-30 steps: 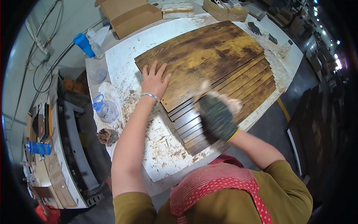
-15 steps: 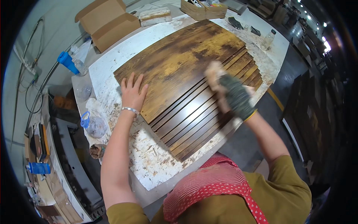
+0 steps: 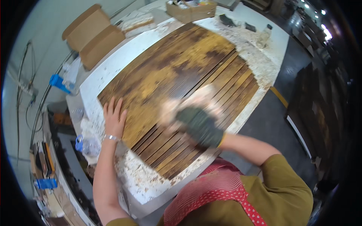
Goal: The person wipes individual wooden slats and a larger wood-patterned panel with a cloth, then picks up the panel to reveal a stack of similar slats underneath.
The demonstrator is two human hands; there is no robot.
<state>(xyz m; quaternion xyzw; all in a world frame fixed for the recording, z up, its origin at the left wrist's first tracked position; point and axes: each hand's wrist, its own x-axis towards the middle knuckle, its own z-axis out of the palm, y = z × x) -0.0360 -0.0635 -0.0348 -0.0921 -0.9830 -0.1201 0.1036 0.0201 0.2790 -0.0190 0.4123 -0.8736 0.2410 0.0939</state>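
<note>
A stack of dark brown wood-grain boards (image 3: 158, 79) lies on the white table, fanned so that the near long edges step out in strips. My bare left hand (image 3: 114, 122), a bracelet at its wrist, rests flat with fingers spread on the top board's left end. My right hand (image 3: 199, 125) wears a dark green knitted glove and presses a pale pinkish rag (image 3: 205, 97) against the stepped strips near the middle. Motion blurs the rag and the fingers around it.
Behind the stack are an open cardboard box (image 3: 98, 47) and a carton of small items (image 3: 190, 14). A clear bottle (image 3: 263, 37) stands at the far right. Along the left edge are a blue cup (image 3: 59, 83) and a clear jug (image 3: 91, 145). Stains cover the white tabletop (image 3: 145, 180).
My right hand has swept the rag left and nearer across the strips. My left hand stays flat on the board's left end. The whole view has shifted slightly.
</note>
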